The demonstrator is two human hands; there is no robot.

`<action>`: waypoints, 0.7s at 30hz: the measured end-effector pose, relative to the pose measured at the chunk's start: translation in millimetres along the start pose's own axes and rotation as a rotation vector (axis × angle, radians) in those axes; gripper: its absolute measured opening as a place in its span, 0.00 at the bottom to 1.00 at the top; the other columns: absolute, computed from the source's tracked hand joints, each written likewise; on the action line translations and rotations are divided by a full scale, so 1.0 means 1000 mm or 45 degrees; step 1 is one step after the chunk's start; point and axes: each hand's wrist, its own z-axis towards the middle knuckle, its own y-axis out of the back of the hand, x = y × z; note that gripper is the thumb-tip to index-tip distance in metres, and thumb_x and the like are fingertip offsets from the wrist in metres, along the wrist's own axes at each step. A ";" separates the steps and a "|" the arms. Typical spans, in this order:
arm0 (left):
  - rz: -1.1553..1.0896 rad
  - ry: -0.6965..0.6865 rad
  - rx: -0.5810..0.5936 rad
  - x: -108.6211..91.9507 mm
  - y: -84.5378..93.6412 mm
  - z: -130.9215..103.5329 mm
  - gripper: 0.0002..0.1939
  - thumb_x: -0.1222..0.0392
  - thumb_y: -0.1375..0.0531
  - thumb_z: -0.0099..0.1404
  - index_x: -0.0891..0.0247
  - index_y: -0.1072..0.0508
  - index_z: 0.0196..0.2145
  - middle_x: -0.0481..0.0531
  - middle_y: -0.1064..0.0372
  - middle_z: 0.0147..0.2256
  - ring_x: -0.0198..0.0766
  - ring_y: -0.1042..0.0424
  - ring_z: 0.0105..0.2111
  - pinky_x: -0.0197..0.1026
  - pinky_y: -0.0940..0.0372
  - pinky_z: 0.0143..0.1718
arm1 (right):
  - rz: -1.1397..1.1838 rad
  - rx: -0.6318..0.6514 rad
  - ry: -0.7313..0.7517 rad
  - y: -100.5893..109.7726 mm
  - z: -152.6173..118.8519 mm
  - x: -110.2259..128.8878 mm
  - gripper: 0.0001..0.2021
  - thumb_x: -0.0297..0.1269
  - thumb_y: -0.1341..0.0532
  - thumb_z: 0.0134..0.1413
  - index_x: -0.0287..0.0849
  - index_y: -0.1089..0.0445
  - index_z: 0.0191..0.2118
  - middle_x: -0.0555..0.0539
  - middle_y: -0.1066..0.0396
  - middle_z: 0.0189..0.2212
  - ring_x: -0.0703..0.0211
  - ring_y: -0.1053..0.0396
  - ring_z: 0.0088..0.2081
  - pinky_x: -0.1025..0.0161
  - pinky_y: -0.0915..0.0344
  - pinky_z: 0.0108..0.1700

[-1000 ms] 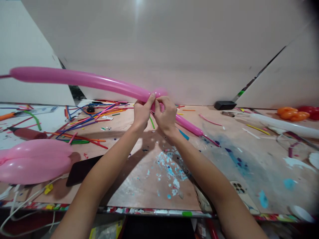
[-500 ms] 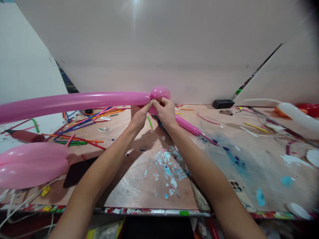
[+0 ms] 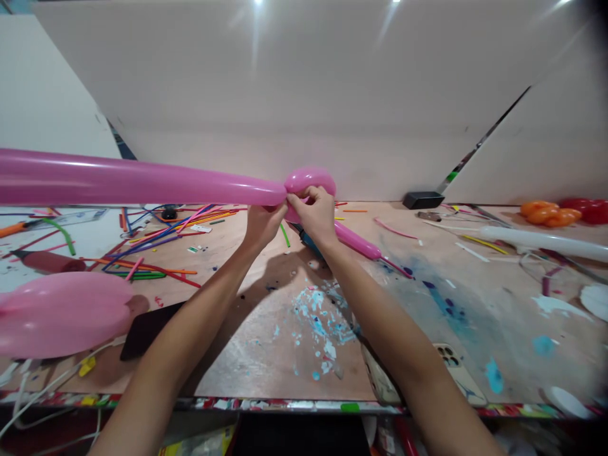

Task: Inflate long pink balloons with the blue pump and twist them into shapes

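Note:
A long pink balloon (image 3: 142,182) stretches from the left edge to the middle, where it is pinched beside a small rounded loop of the same pink. My left hand (image 3: 266,221) grips it from below at the pinched joint. Fingertips of my right hand (image 3: 313,209) press on the same joint, with the loop showing above them. From under my right hand a thinner pink length runs down to the right and ends in an uninflated tip. The exact twist is hidden by my fingers.
On the table (image 3: 266,354) lie uninflated balloons (image 3: 156,244), a pink balloon shape (image 3: 66,313), a dark phone (image 3: 149,326) and a phone in a pale case (image 3: 458,373). A black box (image 3: 422,200), orange balloon (image 3: 550,213) and white balloon (image 3: 546,242) lie right.
The long balloon's left part has swung upward, and the loop shows larger above my right hand. The white balloon at the right has shifted and lies flatter.

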 end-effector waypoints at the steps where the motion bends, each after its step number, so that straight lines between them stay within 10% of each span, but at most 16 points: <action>1: -0.005 -0.027 0.009 0.000 0.001 0.001 0.08 0.61 0.37 0.53 0.64 0.32 0.22 0.45 0.36 0.21 0.32 0.35 0.25 0.35 0.39 0.29 | -0.120 -0.071 0.061 0.003 0.000 0.001 0.13 0.45 0.34 0.48 0.40 0.30 0.32 0.47 0.32 0.30 0.55 0.35 0.35 0.56 0.37 0.42; 4: -0.047 -0.008 0.109 0.002 0.005 0.004 0.06 0.63 0.38 0.52 0.65 0.32 0.23 0.44 0.36 0.22 0.31 0.36 0.26 0.34 0.39 0.30 | -0.437 -0.112 0.277 0.014 -0.002 0.006 0.19 0.44 0.34 0.49 0.42 0.32 0.45 0.39 0.33 0.45 0.46 0.37 0.49 0.49 0.41 0.52; 9: -0.114 0.263 0.477 0.002 0.017 0.008 0.07 0.65 0.41 0.49 0.67 0.28 0.30 0.47 0.31 0.26 0.34 0.33 0.28 0.35 0.36 0.31 | -0.660 0.443 0.613 0.028 0.000 0.009 0.13 0.33 0.43 0.56 0.42 0.29 0.46 0.40 0.29 0.45 0.46 0.35 0.49 0.49 0.43 0.53; 21: -0.352 0.498 0.737 -0.001 0.036 0.015 0.17 0.62 0.34 0.51 0.66 0.23 0.41 0.54 0.24 0.34 0.34 0.26 0.29 0.38 0.30 0.33 | 0.073 0.473 0.262 0.028 0.005 0.000 0.08 0.35 0.44 0.54 0.41 0.28 0.34 0.49 0.27 0.30 0.59 0.32 0.33 0.61 0.37 0.38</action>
